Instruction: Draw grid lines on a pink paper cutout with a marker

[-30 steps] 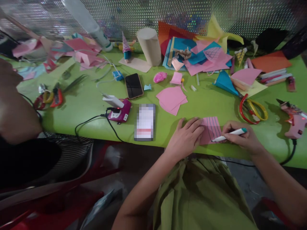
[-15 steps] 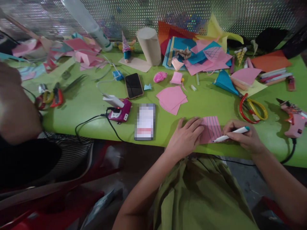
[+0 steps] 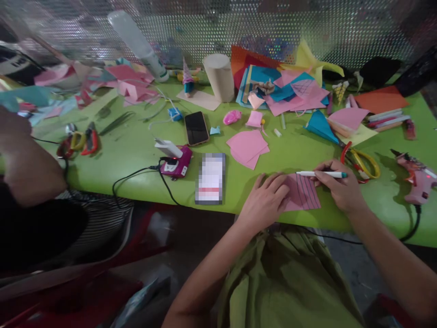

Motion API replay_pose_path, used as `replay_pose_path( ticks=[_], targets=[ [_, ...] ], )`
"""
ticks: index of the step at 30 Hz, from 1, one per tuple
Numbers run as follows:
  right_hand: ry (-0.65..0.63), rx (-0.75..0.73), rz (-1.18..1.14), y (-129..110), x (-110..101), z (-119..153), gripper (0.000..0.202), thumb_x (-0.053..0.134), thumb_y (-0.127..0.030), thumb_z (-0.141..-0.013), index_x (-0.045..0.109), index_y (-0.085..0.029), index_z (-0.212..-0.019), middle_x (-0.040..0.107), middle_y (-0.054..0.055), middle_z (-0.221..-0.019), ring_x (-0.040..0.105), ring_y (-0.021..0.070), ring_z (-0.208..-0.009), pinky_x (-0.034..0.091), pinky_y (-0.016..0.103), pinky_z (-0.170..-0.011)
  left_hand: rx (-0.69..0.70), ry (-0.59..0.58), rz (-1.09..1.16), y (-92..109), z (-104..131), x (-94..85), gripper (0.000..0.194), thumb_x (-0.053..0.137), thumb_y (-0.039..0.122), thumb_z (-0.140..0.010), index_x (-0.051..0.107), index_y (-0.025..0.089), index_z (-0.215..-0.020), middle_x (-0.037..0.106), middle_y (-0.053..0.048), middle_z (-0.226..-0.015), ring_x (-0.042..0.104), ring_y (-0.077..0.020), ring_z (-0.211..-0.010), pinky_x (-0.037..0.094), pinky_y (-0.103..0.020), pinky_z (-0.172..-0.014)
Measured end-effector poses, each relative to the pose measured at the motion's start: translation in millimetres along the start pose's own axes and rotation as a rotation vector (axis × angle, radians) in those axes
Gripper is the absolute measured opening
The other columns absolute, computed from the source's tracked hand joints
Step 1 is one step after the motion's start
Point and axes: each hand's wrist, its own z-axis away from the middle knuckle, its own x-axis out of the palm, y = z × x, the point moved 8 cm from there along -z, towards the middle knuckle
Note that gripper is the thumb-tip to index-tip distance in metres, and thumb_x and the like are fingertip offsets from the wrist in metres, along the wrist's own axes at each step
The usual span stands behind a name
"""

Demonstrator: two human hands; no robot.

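Observation:
A pink piece of paper [image 3: 302,196] with several dark lines lies at the table's front edge. My left hand [image 3: 266,198] rests flat on its left part, fingers stretched out, covering that side. In my right hand [image 3: 336,184] is a white marker [image 3: 319,174] with a green end, gripped between thumb and fingers. The marker's tip is at the paper's far edge, near the top of a line. Just beyond my right hand lie scissors [image 3: 368,164] with red and yellow handles. Several cut pink pieces [image 3: 248,146] lie beyond my left hand.
A lit phone [image 3: 210,178], a dark phone [image 3: 196,128] and a purple power adapter [image 3: 176,163] with cables lie to the left. A pink glue gun [image 3: 418,177] is at right. Coloured papers [image 3: 261,75] pile up behind. Another person's arm [image 3: 30,155] reaches in at far left.
My right hand has moved the marker from the paper's near edge to its far edge. My left hand stays on the paper. The whole view has shifted slightly.

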Motion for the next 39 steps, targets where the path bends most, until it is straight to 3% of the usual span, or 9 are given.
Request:
replay_pose_path(
  ticks=[18,29,39],
  targets=[
    [-0.033,-0.07,0.244,-2,2,1,0.024,0.073,-0.049,-0.097,0.072,-0.025,-0.099,0.073,0.002,-0.083,0.068,0.0194,-0.072,0.055,0.034,-0.067,-0.015,0.014,0.043,-3,0,-1.6,0.023,0.048,0.034,-0.113,0.066,0.023,-0.119,0.067,-0.006,-0.151,0.057,-0.0267,-0.145,0.039,-0.054,-0.125],
    [-0.043,-0.071,0.232,-13,6,6,0.017,0.075,-0.04,-0.091,0.073,-0.024,-0.084,0.069,0.0,-0.072,0.059,0.017,-0.065,0.044,0.03,-0.059,-0.023,0.022,0.02,-3,-1,-2.8,0.024,0.044,0.031,-0.114,0.067,0.024,-0.118,0.068,-0.006,-0.15,0.057,-0.025,-0.145,0.04,-0.051,-0.123],
    [-0.195,-0.037,0.125,-17,15,24,0.018,0.073,-0.037,-0.089,0.071,-0.024,-0.077,0.062,-0.001,-0.067,0.05,0.0148,-0.058,0.036,0.03,-0.051,-0.013,0.003,0.031,-3,0,-2.1,0.023,0.048,0.024,-0.11,0.068,0.023,-0.122,0.066,-0.008,-0.152,0.057,-0.0251,-0.145,0.038,-0.052,-0.126]
  ],
)
